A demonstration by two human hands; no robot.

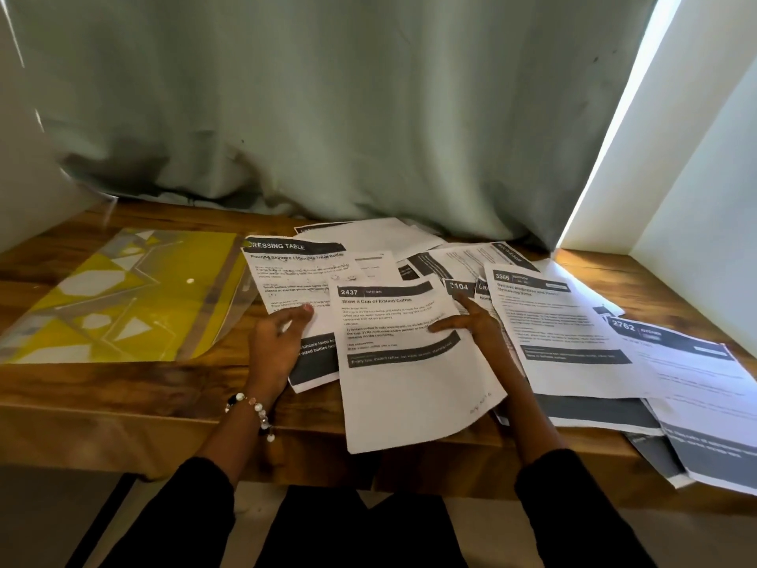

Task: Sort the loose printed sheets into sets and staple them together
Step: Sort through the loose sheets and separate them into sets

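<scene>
Head view: loose printed sheets (545,321) lay fanned over the right half of the wooden desk (123,387), some hanging over its front edge toward the right corner, the farthest touching the grey-green curtain (327,116) at the back edge. Left hand (278,342), beaded bracelet (254,407) on the wrist, rested with relaxed, lightly bent fingers on the "Dressing Table" sheet (295,272) near the desk's middle. Right hand (471,321) pinched the "2437" kitchen sheet (409,383) at its right edge, thumb on top, forefinger pointing toward the "3104" sheet (461,286) just behind. Over the left half lay a yellow patterned plastic folder (123,297), flat, well apart from the papers.
</scene>
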